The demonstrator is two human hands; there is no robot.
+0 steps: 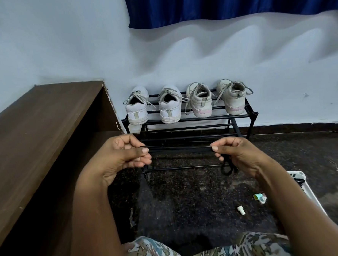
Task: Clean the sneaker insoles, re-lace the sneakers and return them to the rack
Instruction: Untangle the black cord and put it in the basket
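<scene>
A black shoelace (178,148) is stretched taut between my two hands, in front of the rack. My left hand (126,152) pinches one end and my right hand (235,153) pinches the other, with the spare lace looped below its fingers. Two pairs of white sneakers stand heels-out on the top shelf of the black metal rack (242,115): one pair (153,109) on the left, another with pink soles (218,101) on the right. Their pale laces hang loose.
A brown wooden bench (36,136) runs along my left. On the dark speckled floor lie a small white cap (241,210) and a small green-topped bottle (260,197). A white basket (304,186) sits by my right forearm. A blue curtain hangs above.
</scene>
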